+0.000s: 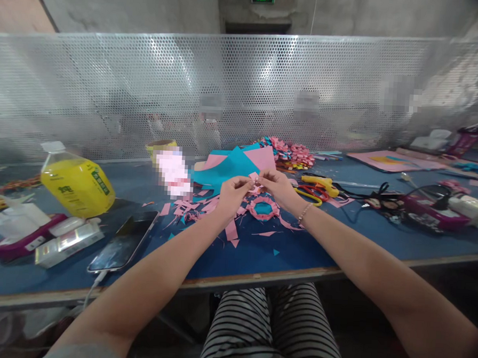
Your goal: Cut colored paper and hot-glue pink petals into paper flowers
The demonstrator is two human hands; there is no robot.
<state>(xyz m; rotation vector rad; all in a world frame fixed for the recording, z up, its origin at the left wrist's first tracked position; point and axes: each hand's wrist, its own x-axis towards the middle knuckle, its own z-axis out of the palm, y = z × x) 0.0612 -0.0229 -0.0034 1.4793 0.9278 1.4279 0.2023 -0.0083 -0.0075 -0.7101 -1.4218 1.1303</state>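
Observation:
Both hands meet above the blue table [307,246] and pinch one small pink paper piece [254,177] between them. My left hand [234,192] closes on its left side, my right hand [277,185] on its right side. Just below the hands lies a pink paper ring with a blue middle [263,207]. Pink and blue paper scraps [189,208] are scattered around it. Sheets of blue and pink paper [234,162] lie behind the hands.
A yellow glue gun [322,182] and scissors [310,194] lie right of my hands, with cables and a purple device [425,210] further right. A phone [123,242], a tissue pack [19,237] and a yellow bottle [76,184] sit left. Finished paper flowers [290,152] lie by the mesh screen [107,86].

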